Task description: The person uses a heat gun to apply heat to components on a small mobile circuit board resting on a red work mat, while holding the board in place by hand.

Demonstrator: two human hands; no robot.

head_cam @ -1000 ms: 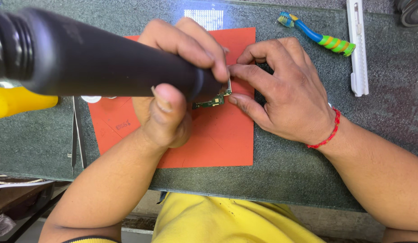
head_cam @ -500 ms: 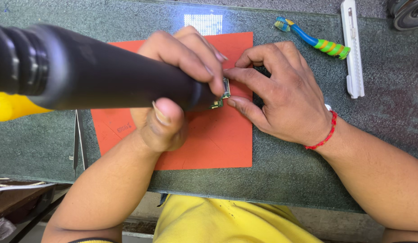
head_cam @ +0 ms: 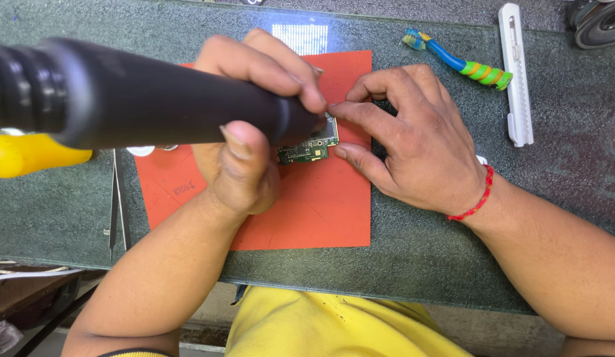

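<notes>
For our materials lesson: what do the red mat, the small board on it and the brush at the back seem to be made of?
Red mat: probably silicone or rubber, matte, lying flat with faint scuffs. Small board: green circuit laminate studded with metal parts, partly hidden under the black tool. Brush: glossy blue plastic with green and orange grip bands, likely rubbery.

Dark green speckled stone counter [head_cam: 420, 264] with a bright patch of light glaring off it up top [head_cam: 301, 36], plus a bit of dim floor [head_cam: 29, 324] showing below the front edge.
</notes>
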